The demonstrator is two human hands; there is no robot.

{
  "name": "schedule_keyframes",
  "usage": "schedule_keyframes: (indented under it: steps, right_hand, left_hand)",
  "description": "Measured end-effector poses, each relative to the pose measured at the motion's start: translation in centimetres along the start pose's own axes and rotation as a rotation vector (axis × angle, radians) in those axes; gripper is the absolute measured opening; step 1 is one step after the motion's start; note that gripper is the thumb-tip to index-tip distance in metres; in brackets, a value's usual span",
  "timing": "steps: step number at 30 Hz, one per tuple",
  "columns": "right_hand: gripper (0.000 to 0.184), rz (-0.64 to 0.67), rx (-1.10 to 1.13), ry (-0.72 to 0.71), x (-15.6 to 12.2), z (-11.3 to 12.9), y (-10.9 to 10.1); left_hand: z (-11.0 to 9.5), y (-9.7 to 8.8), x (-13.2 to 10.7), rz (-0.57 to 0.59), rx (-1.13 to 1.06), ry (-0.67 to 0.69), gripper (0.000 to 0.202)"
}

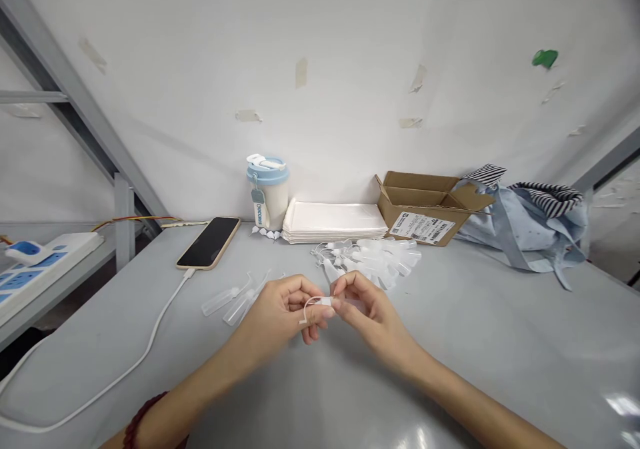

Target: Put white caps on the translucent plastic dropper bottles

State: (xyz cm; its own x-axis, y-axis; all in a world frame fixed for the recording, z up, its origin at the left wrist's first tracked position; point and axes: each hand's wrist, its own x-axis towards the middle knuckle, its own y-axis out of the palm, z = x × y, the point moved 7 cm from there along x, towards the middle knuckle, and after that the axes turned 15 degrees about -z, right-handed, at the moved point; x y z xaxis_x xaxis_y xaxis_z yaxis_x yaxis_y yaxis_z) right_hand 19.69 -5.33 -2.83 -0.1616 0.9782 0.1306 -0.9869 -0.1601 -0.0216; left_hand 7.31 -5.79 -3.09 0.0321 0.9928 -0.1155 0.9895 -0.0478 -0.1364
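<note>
Between both hands, above the grey table (280,382), is a small translucent plastic piece with a thin curved white strap (309,304). My left hand (295,306) pinches its left part between thumb and fingers. At its right end, the thumb and index finger of my right hand (361,302) close on it; the fingers partly hide the piece. Behind my right hand lies a heap of similar translucent plastic pieces (385,257). To the left of my left hand, several more of these pieces (239,302) lie flat on the table.
Along the wall stand a lidded cup (274,199), a stack of white sheets or envelopes (335,219), an open cardboard box (425,212) and a blue cloth bag (530,226). A phone (209,242) lies at left, its white cable (155,339) crossing the table towards a power strip (45,266).
</note>
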Motion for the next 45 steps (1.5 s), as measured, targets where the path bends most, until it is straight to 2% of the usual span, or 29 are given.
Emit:
schedule_keyframes:
  steps: [3,5,9,11,13,15,18,21,24,26,30,33,36,38,40,45]
  right_hand:
    - [0.010,-0.026,-0.039,-0.041,-0.1,0.4,-0.1]
    - [0.010,-0.022,-0.034,-0.014,-0.2,0.2,-0.1]
    - [0.010,0.004,0.025,0.099,0.1,-0.7,0.0]
    - [0.011,0.017,0.063,0.149,0.3,-1.1,0.1]
    - [0.014,0.015,0.097,0.180,0.5,-1.4,0.1]
    - [0.016,0.016,0.113,0.184,0.5,-1.4,0.2]
    - [0.013,0.022,0.090,0.124,0.3,-0.9,0.2]
    - [0.011,0.010,0.040,0.048,0.0,-0.1,0.1]
    - [0.012,0.004,0.007,0.019,-0.2,0.2,0.1]
    - [0.012,0.002,-0.004,0.018,-0.2,0.1,0.0]
    - [0.012,-0.008,0.004,0.053,0.2,-0.5,-0.2]
    - [0.014,0.005,0.050,0.096,0.3,-0.8,-0.1]
    - [0.017,0.007,0.060,0.108,0.4,-0.7,-0.1]
    - [0.017,-0.023,0.024,0.055,0.5,-0.4,-0.4]
    - [0.014,-0.084,-0.056,-0.065,0.6,0.1,-0.8]
    - [0.012,-0.173,-0.305,-0.535,-0.2,2.1,-1.2]
  left_hand:
    - [0.1,0.1,0.0,0.039,0.011,-0.043,0.022]
    - [-0.1,0.0,0.0,0.033,0.054,-0.016,0.021]
    - [-1.6,-0.3,-0.5,-0.043,0.201,0.269,0.007]
    - [-2.1,-0.2,-0.8,-0.053,0.239,0.360,0.004]
    - [-1.8,-0.1,-0.7,-0.039,0.233,0.317,0.004]
    - [-1.3,0.1,-0.5,-0.007,0.201,0.210,0.011]
    - [-0.6,0.0,-0.3,0.004,0.163,0.089,0.021]
    - [-0.2,-0.1,-0.3,0.005,0.173,0.049,0.032]
    - [-0.1,0.1,-0.5,0.048,0.183,0.053,0.039]
    - [-0.3,0.1,-0.6,0.046,0.191,0.082,0.034]
    - [-1.0,0.1,-0.7,-0.011,0.269,0.205,0.018]
    - [-1.5,0.1,-0.9,-0.053,0.323,0.297,0.015]
    - [-1.4,-0.1,-0.8,-0.074,0.279,0.272,0.015]
    - [-1.1,-0.6,-0.5,-0.096,0.213,0.190,0.017]
    - [-0.8,-1.0,-0.1,-0.112,0.148,0.110,0.020]
    - [0.0,-1.4,0.4,-0.080,-0.060,-0.058,0.026]
